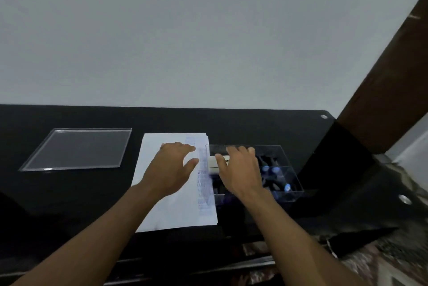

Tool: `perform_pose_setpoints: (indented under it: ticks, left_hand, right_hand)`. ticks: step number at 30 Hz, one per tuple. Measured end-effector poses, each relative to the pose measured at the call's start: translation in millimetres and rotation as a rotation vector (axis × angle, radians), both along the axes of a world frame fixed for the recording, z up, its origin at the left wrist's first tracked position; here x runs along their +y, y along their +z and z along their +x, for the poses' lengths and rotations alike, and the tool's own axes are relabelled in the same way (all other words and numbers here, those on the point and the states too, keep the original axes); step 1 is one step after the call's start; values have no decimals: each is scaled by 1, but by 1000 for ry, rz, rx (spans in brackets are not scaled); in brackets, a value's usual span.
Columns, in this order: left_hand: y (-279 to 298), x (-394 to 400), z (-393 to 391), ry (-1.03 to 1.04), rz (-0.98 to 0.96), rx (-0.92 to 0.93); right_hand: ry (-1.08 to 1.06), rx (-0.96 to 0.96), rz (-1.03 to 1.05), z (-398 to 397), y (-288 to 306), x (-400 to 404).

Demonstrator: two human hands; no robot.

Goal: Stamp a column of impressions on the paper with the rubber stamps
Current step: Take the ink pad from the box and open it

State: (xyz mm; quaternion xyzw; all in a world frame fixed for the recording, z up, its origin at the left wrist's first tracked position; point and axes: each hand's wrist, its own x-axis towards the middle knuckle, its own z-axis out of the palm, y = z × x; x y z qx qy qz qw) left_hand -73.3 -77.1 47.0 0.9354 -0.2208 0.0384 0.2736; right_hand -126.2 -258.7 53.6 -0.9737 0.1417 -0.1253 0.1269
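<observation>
The paper (171, 204) is a thin white stack lying flat near the middle of the bench (69, 204), its edges slightly fanned at the far right corner. Down its right margin runs a column of blue impressions (203, 184), faint and blurred, from the far edge almost to the near one. The left hand (170, 167) rests palm-down on the sheet, fingers straight and loosely spread, thumb out toward the column; its grip is wide and holds nothing.

Just beside the paper's right edge stands a clear plastic box (289, 184), straight-walled and divided into compartments. In it lie dark rubber stamps (275, 177) with blue-tinted ends; their count cannot be told through the blur. The right hand (240, 170) reaches into the box's left part, fingers bent over a whitish block (214, 163) with a dark printed label. Whether the grip is closed on that block or only touching it cannot be told.

Well to the left, apart from the paper, a flat clear acrylic sheet (78, 148) lies on the bench, rectangular with bright bevelled edges.

The bench is black and glossy, with round metal fittings (323, 116) near its right corners. Behind it rises a plain pale grey wall (185, 31). A dark brown wooden beam (389, 82) slants along the right, and patterned fabric (382, 262) shows at the near right.
</observation>
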Motion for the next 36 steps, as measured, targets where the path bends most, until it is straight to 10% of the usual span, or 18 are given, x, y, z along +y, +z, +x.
perform_pose_setpoints:
  ticks: [26,36]
  left_hand:
    - [-38,-49,21,-245,-73,147]
    - [-44,-51,20,-238,-108,88]
  right_hand:
    - [-123,352,192,30,-1,-25]
    - [-219,78,400,23,-20,-32]
